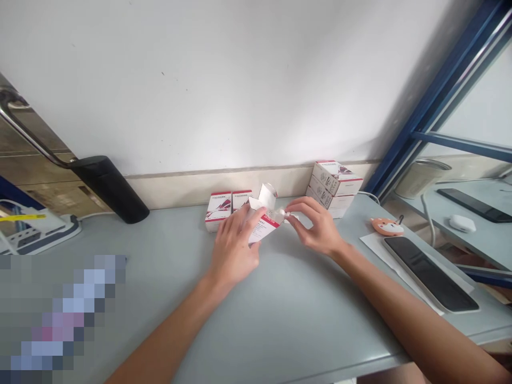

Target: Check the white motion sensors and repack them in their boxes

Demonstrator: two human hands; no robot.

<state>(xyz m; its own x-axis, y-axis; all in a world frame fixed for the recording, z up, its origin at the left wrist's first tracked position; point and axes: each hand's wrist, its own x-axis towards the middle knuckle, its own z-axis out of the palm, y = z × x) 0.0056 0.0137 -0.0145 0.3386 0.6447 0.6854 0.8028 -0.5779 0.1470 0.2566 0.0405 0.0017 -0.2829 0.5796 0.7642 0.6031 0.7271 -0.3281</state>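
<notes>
A small white and red carton (262, 230) is tilted to the right above the desk, its end flap standing up. Wrapped round its left side is my left hand (237, 245), closed on it. At the carton's open end, my right hand (316, 224) pinches a small whitish, partly clear piece (283, 214) between thumb and fingers. What exactly that piece is I cannot make out. Behind my left hand stand two similar cartons (218, 208) side by side. Further right, more cartons (336, 186) are stacked against the wall.
On the right lie a phone (430, 272), a sheet of paper (372, 248) and an orange animal-shaped case (387, 226). A mirror (472, 160) in a blue frame stands beside them. To the left are a black cylinder (114, 186), a white device (44, 229) and a blurred-out object (76, 309).
</notes>
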